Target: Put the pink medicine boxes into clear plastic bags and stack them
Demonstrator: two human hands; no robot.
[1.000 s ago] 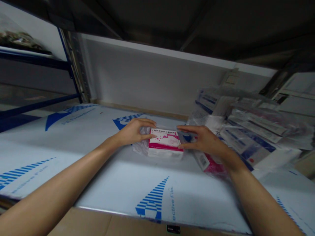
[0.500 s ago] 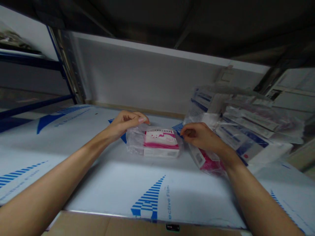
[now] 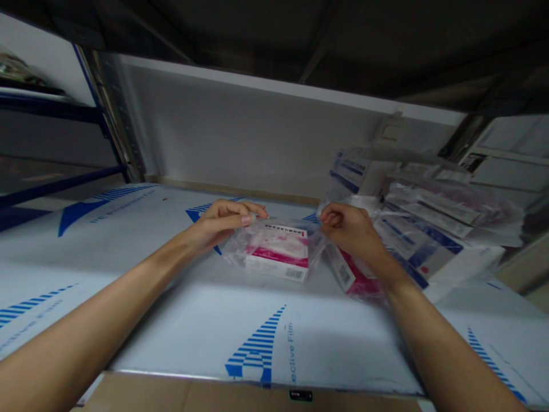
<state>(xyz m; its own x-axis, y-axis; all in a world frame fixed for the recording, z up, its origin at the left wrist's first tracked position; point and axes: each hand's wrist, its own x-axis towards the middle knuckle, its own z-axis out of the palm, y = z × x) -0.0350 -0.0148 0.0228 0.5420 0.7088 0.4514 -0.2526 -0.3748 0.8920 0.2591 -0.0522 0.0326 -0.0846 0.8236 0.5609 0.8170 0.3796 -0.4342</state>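
A small pink and white box [image 3: 278, 252] sits inside a clear plastic bag [image 3: 235, 247] on the film-covered surface. At the bag's left upper edge my left hand [image 3: 227, 220] pinches the plastic between thumb and fingers. My right hand [image 3: 349, 229] is closed with its fingertips on the bag's right upper edge, which looks drawn up toward them. Under the right wrist lies a second bagged pink and white box [image 3: 349, 274], partly hidden by the hand and forearm.
Several white and blue boxes [image 3: 429, 246] in clear plastic are heaped at the right. A low wall [image 3: 240, 131] stands behind the surface, and a dark shelf [image 3: 257, 34] hangs overhead. Blue metal rails [image 3: 51, 109] are at the left; cardboard [image 3: 189, 395] lies along the front edge.
The bagged box has turned slightly and its top print shows more. My right hand has closed on the bag's right edge, and the plastic there is pulled up.
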